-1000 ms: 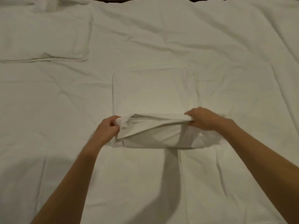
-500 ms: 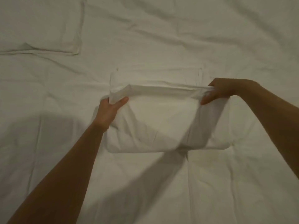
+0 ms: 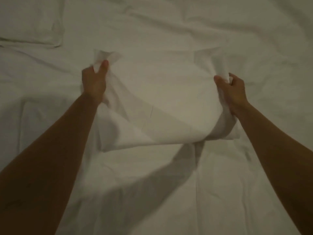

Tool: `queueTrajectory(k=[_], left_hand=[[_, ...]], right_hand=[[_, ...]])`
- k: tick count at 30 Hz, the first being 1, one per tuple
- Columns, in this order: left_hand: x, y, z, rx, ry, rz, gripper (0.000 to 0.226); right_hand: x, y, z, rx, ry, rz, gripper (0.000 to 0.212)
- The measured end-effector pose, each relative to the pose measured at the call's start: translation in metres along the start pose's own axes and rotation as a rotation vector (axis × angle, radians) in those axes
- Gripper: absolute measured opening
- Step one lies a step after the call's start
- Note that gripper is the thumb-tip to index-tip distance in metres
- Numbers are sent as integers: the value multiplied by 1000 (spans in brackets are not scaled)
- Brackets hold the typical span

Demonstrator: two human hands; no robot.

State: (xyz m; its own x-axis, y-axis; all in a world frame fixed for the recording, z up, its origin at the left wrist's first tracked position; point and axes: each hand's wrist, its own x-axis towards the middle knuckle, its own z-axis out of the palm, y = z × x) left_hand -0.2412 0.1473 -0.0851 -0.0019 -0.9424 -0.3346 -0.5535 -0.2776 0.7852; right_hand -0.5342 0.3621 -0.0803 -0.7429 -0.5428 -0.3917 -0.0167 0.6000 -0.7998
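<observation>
A folded white cloth (image 3: 162,92) lies on the white bed sheet (image 3: 169,192) in the middle of the head view. My left hand (image 3: 94,82) grips the cloth's far left corner, with a bunch of fabric sticking up past the fingers. My right hand (image 3: 232,92) grips the far right corner the same way. The cloth is stretched between both hands and its top layer is carried over the layers below. The near fold of the cloth rests on the bed, partly in the shadow of my arms.
A flat white pillowcase or folded cloth (image 3: 30,21) lies at the back left on the bed. Wrinkled sheet covers everything else in view, with a straight crease line (image 3: 196,192) running towards me.
Both hands have carried the cloth's gripped edge from its near side away from me to the far side, folding it over. The hands have also spread further apart.
</observation>
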Motion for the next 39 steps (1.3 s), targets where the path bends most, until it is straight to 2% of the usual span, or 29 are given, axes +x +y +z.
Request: queueTrajectory(k=[2,7,10,12,14,15,17,19,20,22,23,26,27,29,31,35,37,39], left_hand=[[5,-7,5,75,-18,-47,57],[-33,-46,8,248,-46,-148,71],[-36,-46,9,279,-28,-151,74],[-34,-42,11,310,-19,-152,72],[-34,-44,9,272,-23,-186,72],[-35,-48,6,234,-36,-217,74],[-37,-53,0,189,-68,-278,78],[-40,-55,-4,200,-123,-318,84],[-42,-54,-5,212,-149,-324,88],[-50,-52,-8,224,-196,-313,92],[-55,-51,-9,223,-222,-307,90],[-70,-54,-16,156,-331,-317,76],[-75,-57,-20,146,-367,-327,74],[-86,-62,-29,174,-415,-319,76],[-97,-66,-35,204,-398,-241,67],[-111,-67,-37,185,-176,-53,47],[-115,-74,-31,196,-111,-42,46],[-120,-80,-24,252,-99,-55,47]], right_hand=[[2,8,11,-135,48,13,25],[-8,20,22,-516,79,65,51],[-7,15,21,-599,42,137,62],[-8,11,11,-427,-25,272,69],[-16,8,-6,-67,-263,444,74],[-21,10,-15,4,-392,493,77],[-29,18,-27,41,-561,552,81],[-32,28,-31,54,-604,600,81],[-33,33,-32,62,-603,621,88],[-36,36,-35,78,-574,623,97],[-38,36,-37,107,-556,610,89],[-49,29,-43,202,-526,602,37],[-53,27,-46,188,-532,586,30],[-61,26,-48,97,-540,499,34],[-69,27,-47,-56,-461,347,43],[-79,25,-35,-216,-43,18,42],[-78,29,-26,-314,56,-49,45],[-79,42,-17,-520,51,-27,54]])
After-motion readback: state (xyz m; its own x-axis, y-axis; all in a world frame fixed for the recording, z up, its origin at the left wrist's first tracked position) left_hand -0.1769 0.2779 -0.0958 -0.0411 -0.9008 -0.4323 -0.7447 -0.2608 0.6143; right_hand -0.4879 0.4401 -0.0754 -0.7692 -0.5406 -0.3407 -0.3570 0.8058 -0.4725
